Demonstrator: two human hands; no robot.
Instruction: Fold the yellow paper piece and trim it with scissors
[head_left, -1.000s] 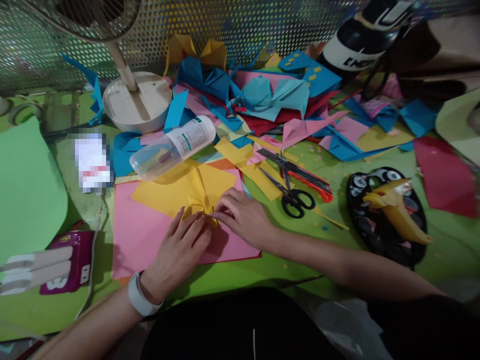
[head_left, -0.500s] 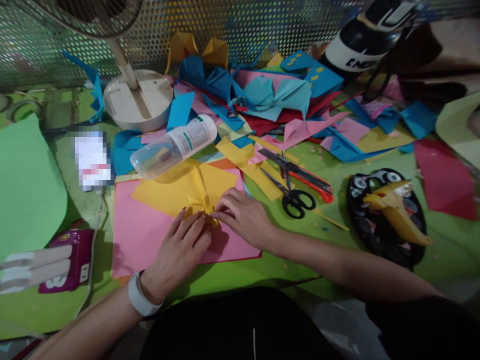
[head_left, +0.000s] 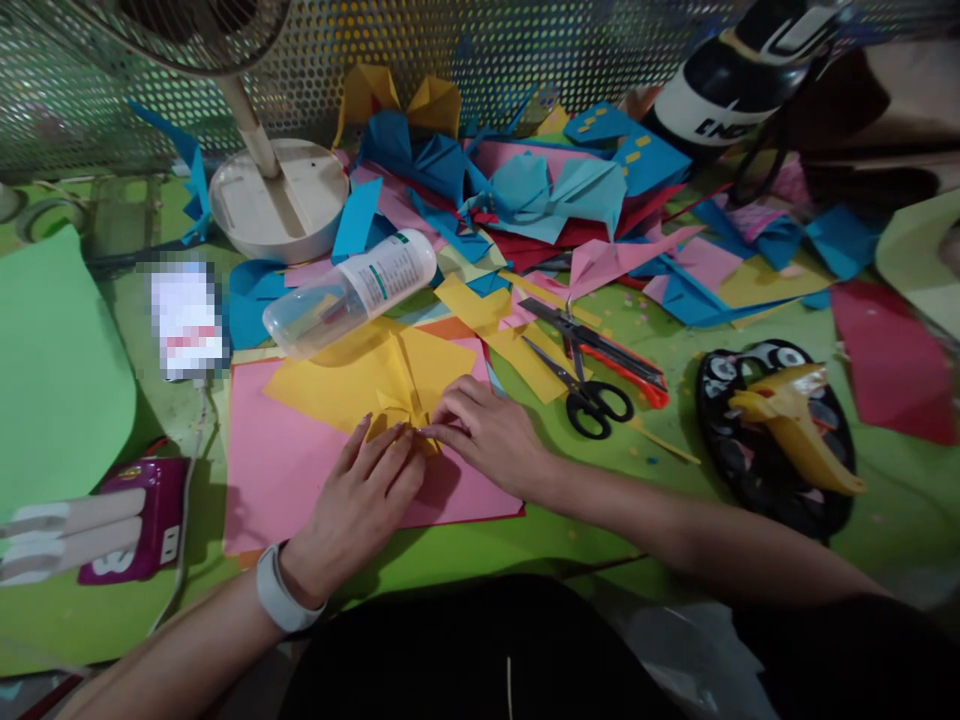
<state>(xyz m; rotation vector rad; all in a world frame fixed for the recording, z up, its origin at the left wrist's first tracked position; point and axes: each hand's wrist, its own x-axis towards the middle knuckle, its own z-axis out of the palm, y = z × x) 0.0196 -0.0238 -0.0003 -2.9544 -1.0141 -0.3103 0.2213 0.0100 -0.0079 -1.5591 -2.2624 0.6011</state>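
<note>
Where the two hands meet, the folded tip of the yellow paper (head_left: 375, 385) is mostly hidden under fingers, so its creases there cannot be made out. The left hand (head_left: 358, 505) lies flat with its fingers spread, pressing on the fold; it grips nothing. The right hand (head_left: 491, 430) comes in from the other side with its fingertips drawn together on the same fold, and whether they pinch the paper or only press it cannot be told. The yellow paper lies on a pink sheet (head_left: 289, 475), which lies on the green counter (head_left: 645, 500).

A white card (head_left: 185, 320) to the left is blurred out and unreadable. The bottle (head_left: 351, 292), lying on its side just behind the yellow paper, carries a label whose print is too small to read. The helmet (head_left: 739, 75) at the top right is cut off by the frame; part of a word shows on it, not legible. A purple power strip (head_left: 150, 515) at the left edge shows a pale figure that may be a "3".

One pair of scissors (head_left: 585, 395) lies right of the hands, with one cutter (head_left: 600, 348) just behind it. One fan base (head_left: 279, 200) stands at the back, its head cut off above. One dark plate (head_left: 772, 440) bears a yellow paper scrap.
</note>
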